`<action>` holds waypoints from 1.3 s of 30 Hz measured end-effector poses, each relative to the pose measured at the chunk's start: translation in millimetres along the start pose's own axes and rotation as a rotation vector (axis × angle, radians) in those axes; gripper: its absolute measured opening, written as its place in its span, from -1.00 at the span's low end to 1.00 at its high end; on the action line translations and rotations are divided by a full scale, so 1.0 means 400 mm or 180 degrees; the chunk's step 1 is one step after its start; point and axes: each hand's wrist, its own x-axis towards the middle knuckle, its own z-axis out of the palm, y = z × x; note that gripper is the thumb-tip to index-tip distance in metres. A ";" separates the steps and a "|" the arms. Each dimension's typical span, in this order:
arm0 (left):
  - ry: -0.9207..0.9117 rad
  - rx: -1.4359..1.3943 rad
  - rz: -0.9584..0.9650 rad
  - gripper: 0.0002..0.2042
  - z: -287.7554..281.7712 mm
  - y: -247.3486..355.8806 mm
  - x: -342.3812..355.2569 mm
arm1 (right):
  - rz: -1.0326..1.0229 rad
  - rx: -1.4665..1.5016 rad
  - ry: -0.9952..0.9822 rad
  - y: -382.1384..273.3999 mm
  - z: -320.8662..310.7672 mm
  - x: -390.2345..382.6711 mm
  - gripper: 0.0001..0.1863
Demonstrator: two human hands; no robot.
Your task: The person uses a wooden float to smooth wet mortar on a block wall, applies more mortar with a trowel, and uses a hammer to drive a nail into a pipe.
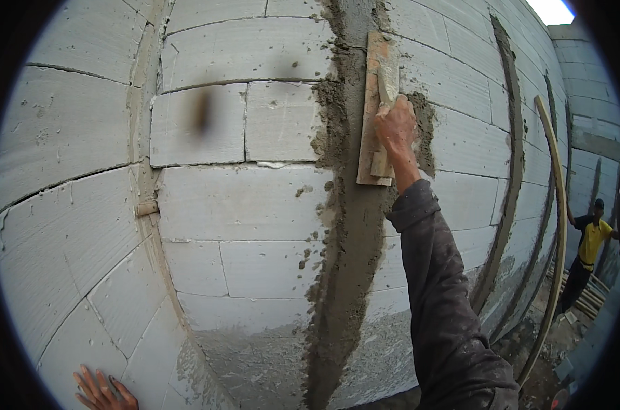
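Observation:
My right hand [396, 130] grips the pale handle [388, 80] of a long wooden float [366, 154], held upright against a vertical strip of wet grey mortar [345, 266] on the white block wall [248, 198]. Rough mortar edges the strip on both sides of the float. At the lower left, my left hand [105, 393] rests with fingers spread on the blocks of the side wall.
More mortar-filled channels [501, 178] run up the wall to the right. A long curved plank [555, 164] stands at the right. Beyond it a person in yellow and black [590, 239] stands near stacked timber [590, 294] and rubble. A blurred dark spot obscures part of the upper-left blocks.

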 end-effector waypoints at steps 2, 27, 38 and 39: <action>-0.0023 -0.0004 -0.0020 -0.34 -0.004 -0.009 -0.003 | -0.0284 -0.0044 -0.0033 -0.040 0.003 -0.096 -0.63; 0.0240 -0.0453 0.0057 -0.66 -0.033 -0.012 0.026 | 0.0540 -0.0040 0.0139 0.032 -0.033 -0.263 -0.53; 0.0320 -0.0452 0.0071 -0.68 -0.033 -0.001 0.033 | 0.0087 -0.0297 -0.0024 -0.130 0.009 0.024 -0.61; 0.0320 -0.0404 0.0064 -0.68 -0.041 -0.014 0.031 | 0.0281 -0.0294 -0.0125 -0.116 0.005 -0.009 -0.62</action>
